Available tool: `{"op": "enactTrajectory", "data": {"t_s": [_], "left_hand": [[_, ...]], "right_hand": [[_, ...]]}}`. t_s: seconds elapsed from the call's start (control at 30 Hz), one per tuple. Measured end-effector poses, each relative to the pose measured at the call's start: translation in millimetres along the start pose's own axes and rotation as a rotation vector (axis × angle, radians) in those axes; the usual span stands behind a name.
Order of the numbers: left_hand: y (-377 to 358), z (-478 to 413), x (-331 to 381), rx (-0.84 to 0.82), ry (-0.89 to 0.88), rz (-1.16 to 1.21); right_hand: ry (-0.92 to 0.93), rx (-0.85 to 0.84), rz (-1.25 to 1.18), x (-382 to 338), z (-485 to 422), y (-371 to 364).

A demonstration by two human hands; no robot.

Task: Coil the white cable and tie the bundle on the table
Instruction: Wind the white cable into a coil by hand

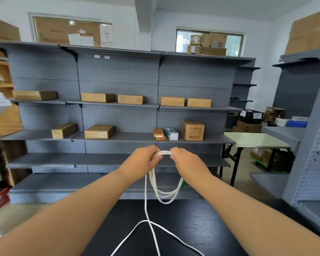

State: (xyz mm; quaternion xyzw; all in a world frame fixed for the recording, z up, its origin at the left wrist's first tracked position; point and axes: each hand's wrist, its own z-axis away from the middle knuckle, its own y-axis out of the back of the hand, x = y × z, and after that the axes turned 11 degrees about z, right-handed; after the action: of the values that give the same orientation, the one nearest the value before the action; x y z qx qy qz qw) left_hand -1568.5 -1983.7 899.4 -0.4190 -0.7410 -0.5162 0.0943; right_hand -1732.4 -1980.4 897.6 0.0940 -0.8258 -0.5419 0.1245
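Loose white cable (pixel 151 231) trails across the near edge of the black table (pixel 192 228), where two strands cross each other and run out of the bottom of the view. One strand rises straight from that crossing up to the hands. Both bare forearms reach forward from the lower corners, meeting above the far end of the table.

Held up in the air between the hands is the coiled part of the cable, several loops (pixel 163 194) gathered together. Their top arc bridges the small gap between the two hands, and the rest hangs down in a narrow drooping oval whose bottom dangles just above the table's far edge, not resting on it. A small green piece (pixel 182 183) shows on the right side of the hanging loops, below the right wrist; what it is cannot be told.

The left hand (pixel 142 159) is curled closed around the top of the bundle, fingers wrapped over the strands. The right hand (pixel 185 159) is likewise closed on the loops from the other side, its fingertips pinching the strands near the top arc.

Beyond the hands stands grey pegboard shelving (pixel 118 115) carrying scattered brown cardboard boxes (pixel 99 131). A pale folding table (pixel 255 140) stands to the right.
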Motion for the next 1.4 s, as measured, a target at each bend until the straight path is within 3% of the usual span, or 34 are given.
{"op": "enactTrajectory", "data": {"t_s": [0.2,0.3,0.67,0.97,1.2,1.4], "left_hand": [[-12.6,8.7,-10.1,-0.044,0.213,0.469],[-13.7,10.4,-12.5,-0.052,0.267,0.561],[-7.9,-2.2,-15.3,0.050,0.245,0.141],[-19.9,5.0,-12.9,0.128,0.232,0.452],[-9.4,-2.8,-14.1,0.122,0.102,0.037],[-1.7,-10.2,-8.2,0.035,0.040,-0.062]], "right_hand": [[-0.079,0.030,-0.074,5.7,-6.6,2.7],[-0.136,0.061,-0.120,9.2,-7.2,2.5],[-0.224,0.153,-0.273,6.6,-5.5,-9.4],[-0.327,0.220,-0.492,4.1,-10.9,-12.9],[-0.339,0.132,-0.534,4.6,-9.3,-17.4],[-0.206,0.170,-0.468,2.6,-10.9,-7.9]]}}
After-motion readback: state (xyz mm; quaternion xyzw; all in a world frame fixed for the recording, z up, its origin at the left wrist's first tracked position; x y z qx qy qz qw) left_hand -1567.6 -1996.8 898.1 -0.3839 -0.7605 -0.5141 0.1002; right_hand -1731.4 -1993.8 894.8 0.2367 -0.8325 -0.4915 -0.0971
